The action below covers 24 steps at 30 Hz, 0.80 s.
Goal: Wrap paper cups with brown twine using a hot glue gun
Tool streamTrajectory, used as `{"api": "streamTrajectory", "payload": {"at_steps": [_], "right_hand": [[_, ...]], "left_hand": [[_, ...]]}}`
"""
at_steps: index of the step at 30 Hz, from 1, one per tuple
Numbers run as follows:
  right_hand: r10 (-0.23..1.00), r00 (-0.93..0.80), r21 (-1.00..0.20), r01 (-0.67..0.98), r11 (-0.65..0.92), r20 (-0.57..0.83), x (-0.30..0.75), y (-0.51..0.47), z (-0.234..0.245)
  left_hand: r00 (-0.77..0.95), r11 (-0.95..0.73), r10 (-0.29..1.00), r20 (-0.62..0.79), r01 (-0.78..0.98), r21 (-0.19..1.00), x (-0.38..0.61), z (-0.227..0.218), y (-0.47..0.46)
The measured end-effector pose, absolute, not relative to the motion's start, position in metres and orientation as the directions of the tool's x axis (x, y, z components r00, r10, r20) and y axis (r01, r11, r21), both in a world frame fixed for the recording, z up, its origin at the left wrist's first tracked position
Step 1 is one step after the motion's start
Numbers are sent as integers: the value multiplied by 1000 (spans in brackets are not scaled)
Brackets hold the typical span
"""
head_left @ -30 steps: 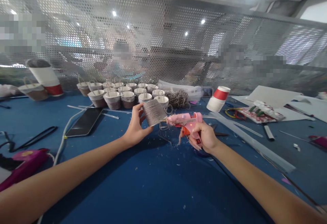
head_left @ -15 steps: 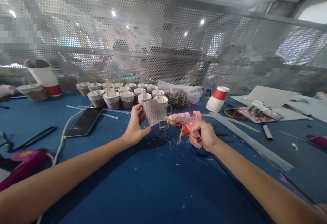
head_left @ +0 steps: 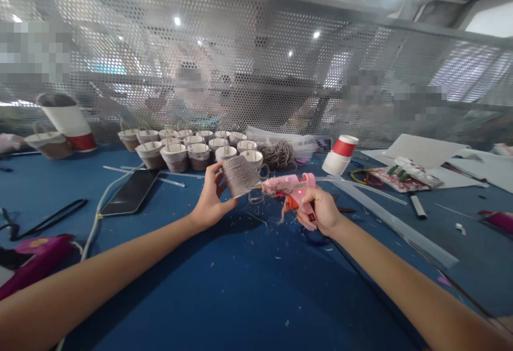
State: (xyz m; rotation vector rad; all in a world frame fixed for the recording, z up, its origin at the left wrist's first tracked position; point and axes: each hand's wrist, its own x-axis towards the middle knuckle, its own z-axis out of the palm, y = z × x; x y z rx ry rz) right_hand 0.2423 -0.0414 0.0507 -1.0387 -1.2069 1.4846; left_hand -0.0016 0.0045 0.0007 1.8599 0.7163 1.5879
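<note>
My left hand (head_left: 212,196) grips a small cup wrapped in grey-brown twine (head_left: 239,178), tilted on its side above the blue table. In my right hand (head_left: 321,211) is a pink hot glue gun (head_left: 290,186), a finger at its orange trigger and a small light glowing on its body. The gun's nozzle meets the right edge of the twine-wrapped cup, though I cannot tell whether glue is coming out. Loose strands of twine dangle below the nozzle. Behind the held cup stand several small cups with twine handles (head_left: 175,157).
A heap of twine (head_left: 276,155) lies behind the cup. At left are a phone (head_left: 131,192), a white cable and a purple object (head_left: 42,257). Stacked red-and-white paper cups (head_left: 341,154), clear strips (head_left: 395,220) and white paper (head_left: 425,153) are to the right. A perforated metal screen rises behind.
Almost nothing differs. Both hands, the cup and the glue gun keep their places, and the whole view has shifted very slightly.
</note>
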Motion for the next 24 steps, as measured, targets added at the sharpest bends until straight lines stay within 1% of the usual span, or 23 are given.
{"api": "streamTrajectory", "payload": {"at_steps": [5,11,17,24], "right_hand": [[967,-243,-988,-114,-108,-77,244,-40,52],[963,-241,-985,-96,-145,-119,245,-40,55],[961,-263,-983,-137,-124,-85,250,-37,51],[958,-268,-984,-114,-137,-102,248,-38,55]], "left_hand": [[145,-685,723,675,24,729,-2,0,4],[142,-673,733,665,4,740,-2,1,4],[147,-618,775,615,-26,786,-1,3,2],[140,-622,772,620,-36,782,-1,3,3]]}}
